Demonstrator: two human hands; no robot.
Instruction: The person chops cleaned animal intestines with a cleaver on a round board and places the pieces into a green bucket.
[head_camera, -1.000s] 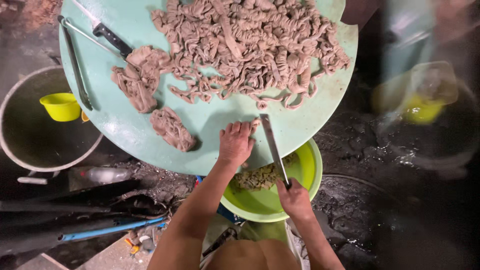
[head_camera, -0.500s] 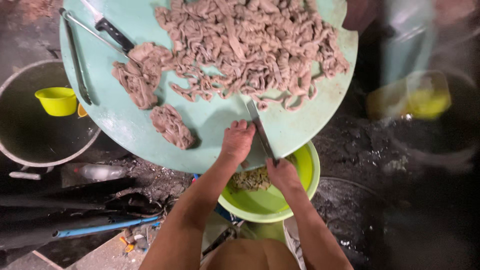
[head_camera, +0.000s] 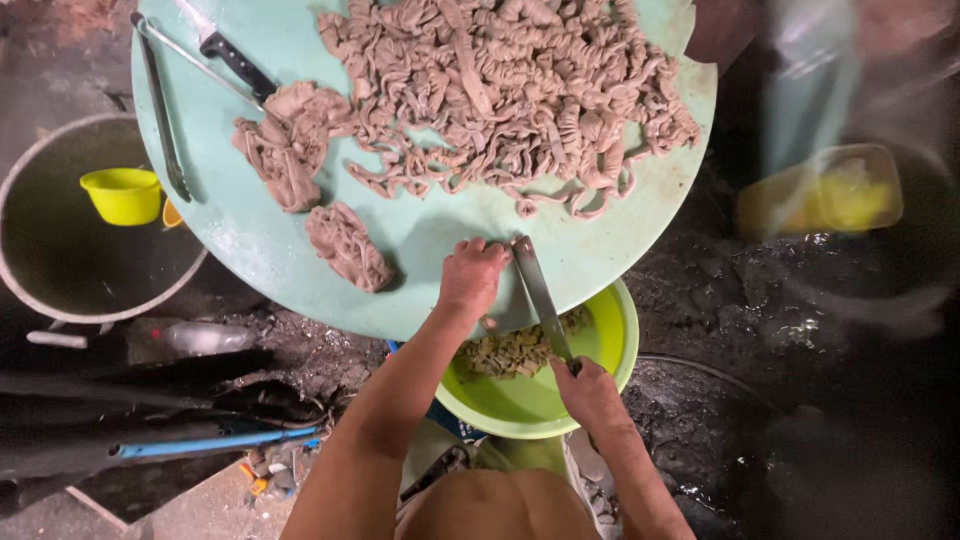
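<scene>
While your right hand (head_camera: 592, 398) is gripping the knife (head_camera: 540, 296), your left hand (head_camera: 470, 278), fingers curled, is pressing the board (head_camera: 420, 225); you are scraping scraps toward the bowl (head_camera: 610, 340), probably needing a steady pull next.

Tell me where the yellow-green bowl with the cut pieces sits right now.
In the head view, the bowl sits lower centre, partly under the round board's near edge, below the knife.

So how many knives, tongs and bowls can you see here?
Knives: 2, one in the right hand, blade on the round green board beside the left hand, and one black-handled
Tongs: 1
Bowls: 2, a green one and a small yellow one
Total: 5
</scene>
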